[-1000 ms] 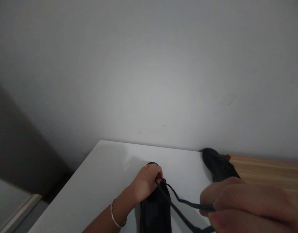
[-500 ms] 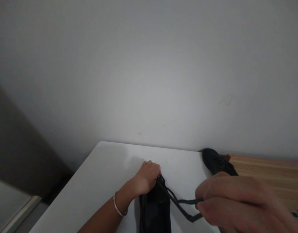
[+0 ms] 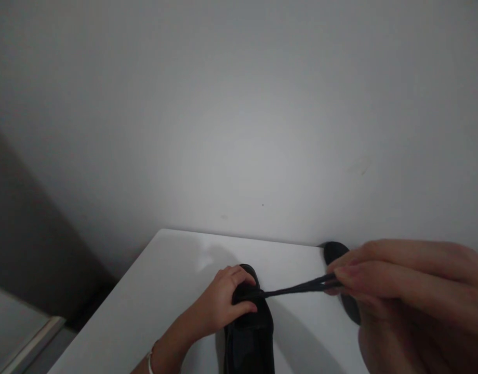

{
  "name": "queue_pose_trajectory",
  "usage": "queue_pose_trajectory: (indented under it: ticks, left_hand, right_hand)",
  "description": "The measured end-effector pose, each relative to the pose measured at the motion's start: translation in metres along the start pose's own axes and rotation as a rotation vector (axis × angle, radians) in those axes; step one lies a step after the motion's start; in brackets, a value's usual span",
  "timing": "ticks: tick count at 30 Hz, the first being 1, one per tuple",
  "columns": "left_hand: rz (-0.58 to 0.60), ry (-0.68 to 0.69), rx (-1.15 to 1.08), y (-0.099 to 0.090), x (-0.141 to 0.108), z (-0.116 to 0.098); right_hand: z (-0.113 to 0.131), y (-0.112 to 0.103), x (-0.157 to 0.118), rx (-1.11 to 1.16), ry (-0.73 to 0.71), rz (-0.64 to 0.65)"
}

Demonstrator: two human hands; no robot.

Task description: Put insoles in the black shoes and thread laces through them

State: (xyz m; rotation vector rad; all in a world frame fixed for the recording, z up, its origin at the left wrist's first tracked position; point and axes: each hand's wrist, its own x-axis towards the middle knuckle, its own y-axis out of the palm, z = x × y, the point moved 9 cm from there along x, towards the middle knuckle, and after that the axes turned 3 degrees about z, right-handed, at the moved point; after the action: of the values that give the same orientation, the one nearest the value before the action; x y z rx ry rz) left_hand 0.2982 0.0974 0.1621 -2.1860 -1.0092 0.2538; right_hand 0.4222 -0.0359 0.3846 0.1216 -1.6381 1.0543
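Note:
A black shoe (image 3: 250, 343) lies on the white table (image 3: 301, 311), its toe toward the wall and its heel end cut off by the lower frame edge. My left hand (image 3: 227, 300), with a bracelet at the wrist, grips the front part of this shoe from the left, thumb and fingers round its upper. From the shoe, black laces (image 3: 297, 288) stretch taut to the right, where my right hand (image 3: 395, 280) pinches them between thumb and fingers. A second black shoe (image 3: 335, 250) sits at the table's right side, largely hidden behind my right hand.
A pale wall (image 3: 239, 130) rises behind the table's back edge. At the lower left, beyond the table, stands a light panel with a pale edge (image 3: 32, 343), beside a dark area.
My right hand has moved up, and the laces, slack and bent before, are now pulled straight. My left hand has shifted lower and its thumb now shows on the shoe, whose toe has come into sight.

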Motion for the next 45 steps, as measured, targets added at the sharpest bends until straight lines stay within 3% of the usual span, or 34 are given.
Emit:
queue_pose_trajectory:
  ticks: [3,6,9,12,15,17,20,22,25,29,31,33,36,39,42,45]
  left_hand:
    - [-0.103,0.098,-0.275,-0.022,-0.016,-0.027]
    - [-0.194,0.265,-0.489,-0.057,-0.033,-0.073]
    - [-0.241,0.324,-0.473,-0.084,-0.041,-0.110]
    - [-0.276,0.280,-0.513,-0.095,-0.040,-0.123]
    - [-0.288,0.187,-0.720,-0.089,-0.035,-0.113]
    - [-0.294,0.141,-0.740,-0.083,-0.032,-0.104]
    - [-0.373,0.069,-0.515,-0.086,-0.033,-0.083]
    - [-0.356,-0.021,-0.319,-0.085,-0.036,-0.062]
    - [-0.069,-0.221,-0.073,-0.053,-0.047,-0.013]
    - [0.240,-0.483,0.347,-0.006,-0.088,0.060]
    - [0.318,-0.571,0.428,0.012,-0.108,0.087]
    - [0.343,-0.588,0.431,0.024,-0.121,0.100]
    - [0.308,-0.533,0.374,0.028,-0.125,0.100]
    - [0.190,-0.474,0.229,0.014,-0.120,0.081]
    - [-0.034,-0.414,-0.239,-0.016,-0.114,0.050]
    - [-0.218,-0.274,-0.632,-0.051,-0.106,0.010]
  right_hand:
    - [0.003,0.011,0.004,-0.020,0.016,0.049]
    - [0.012,0.016,0.011,0.005,-0.024,0.092]
    - [0.018,0.015,0.019,0.034,-0.045,0.099]
    - [0.014,0.012,0.019,0.094,0.012,0.032]
    - [0.005,0.018,0.014,0.150,0.111,0.007]
    - [0.001,0.024,0.010,0.192,0.144,0.014]
    - [-0.002,0.027,0.004,0.252,0.170,0.017]
    - [-0.005,0.025,-0.002,0.275,0.191,0.009]
    - [-0.010,0.021,-0.012,0.341,0.201,-0.009]
    - [-0.014,0.020,-0.021,0.431,0.195,-0.043]
    - [-0.016,0.022,-0.023,0.436,0.200,-0.053]
    - [-0.016,0.024,-0.024,0.427,0.209,-0.062]
    - [-0.016,0.026,-0.026,0.419,0.241,-0.080]
    - [-0.017,0.030,-0.030,0.474,0.298,-0.076]
    - [-0.020,0.035,-0.032,0.585,0.389,-0.081]
    - [-0.013,0.037,-0.022,0.621,0.334,-0.032]
